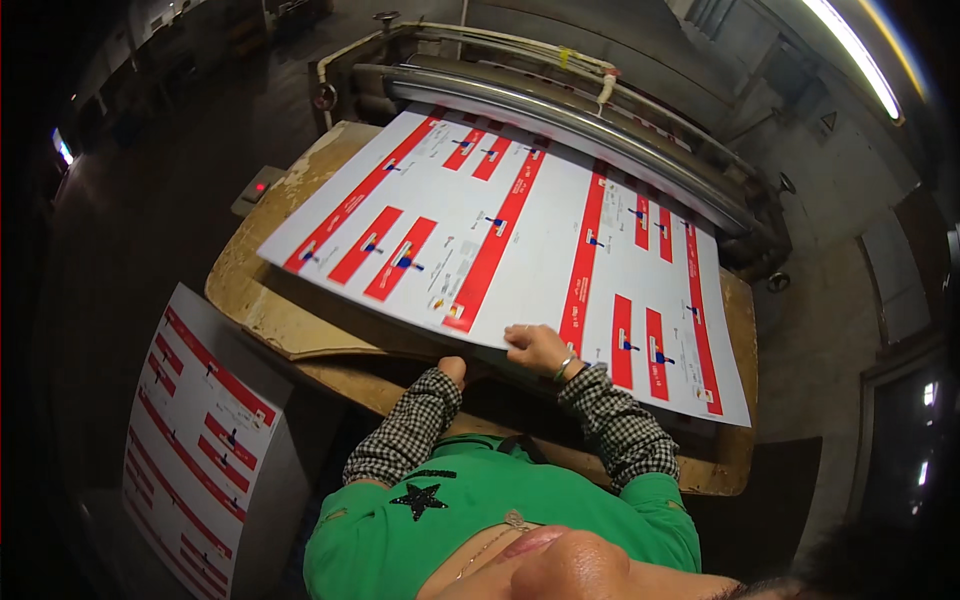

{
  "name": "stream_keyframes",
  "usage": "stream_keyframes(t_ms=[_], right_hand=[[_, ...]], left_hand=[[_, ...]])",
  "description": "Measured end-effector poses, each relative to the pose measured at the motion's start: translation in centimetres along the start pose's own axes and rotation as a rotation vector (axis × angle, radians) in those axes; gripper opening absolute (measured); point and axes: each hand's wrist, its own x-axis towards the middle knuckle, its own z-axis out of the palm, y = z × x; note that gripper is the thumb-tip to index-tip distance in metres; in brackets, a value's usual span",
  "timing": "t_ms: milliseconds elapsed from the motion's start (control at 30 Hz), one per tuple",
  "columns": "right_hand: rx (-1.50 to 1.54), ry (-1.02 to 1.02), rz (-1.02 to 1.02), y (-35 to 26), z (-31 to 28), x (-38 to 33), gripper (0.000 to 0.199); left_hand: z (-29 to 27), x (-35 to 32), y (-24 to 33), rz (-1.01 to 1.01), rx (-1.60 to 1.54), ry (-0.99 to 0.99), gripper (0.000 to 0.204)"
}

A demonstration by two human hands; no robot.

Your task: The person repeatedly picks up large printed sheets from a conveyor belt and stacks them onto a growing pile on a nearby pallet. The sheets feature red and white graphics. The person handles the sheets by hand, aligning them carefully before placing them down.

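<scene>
Our right hand flat on sheet, fingers released; left hand under sheet edge, grip unclear. Sheet white, red-striped.

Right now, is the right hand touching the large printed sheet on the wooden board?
Touching. The head view shows the right hand lying flat on the printed sheet at its near edge.

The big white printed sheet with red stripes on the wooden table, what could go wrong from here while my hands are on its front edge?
1. The large white printed sheet with red stripes overhangs the worn wooden table at its near right corner and could sag or crease.
2. Only the right hand presses it; the left hand sits under the edge, so it may skew.
3. The shiny metal roller lies at its far edge, a possible pinch point.
</scene>
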Motion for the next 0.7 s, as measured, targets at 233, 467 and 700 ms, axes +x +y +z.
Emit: stream_keyframes(t_ms=[233, 467, 700], right_hand=[[0.027, -0.096, 0.065, 5.1, 2.3, 0.6, 0.031], [-0.065, 0.264, 0.396, 7.8, 3.6, 4.6, 0.035], [-0.319, 0.068, 0.086, 4.0, 7.6, 0.0, 0.081]], left_hand=[[4.0, -3.8, 1.4, 0.066, 0.109, -0.153, 0.033], [5.4, -5.5, 2.3, 0.043, 0.131, -0.185, 0.033], [4.9, -6.0, 2.0, 0.085, 0.136, -0.233, 0.022]])
